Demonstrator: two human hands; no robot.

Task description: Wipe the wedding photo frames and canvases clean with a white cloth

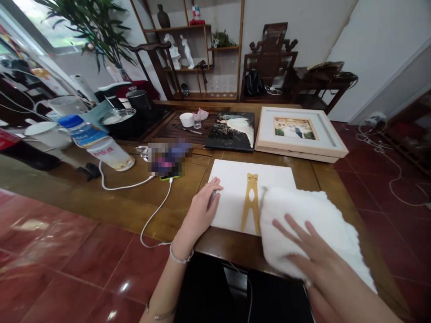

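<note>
A white board [235,179] with a gold clip-shaped stand [251,202] on it lies flat at the near edge of the wooden table [141,202]. My left hand [201,211] rests on the board's left edge, fingers curled down over it. My right hand [313,253] lies flat, fingers spread, on a white towel [303,211] that covers the board's right part.
Behind the board lie a dark photo print [232,130] and a framed picture [298,132]. A phone [166,159] with a white cable [151,215], a tipped bottle [101,143], kettles and cups sit to the left. Shelves and chairs stand behind.
</note>
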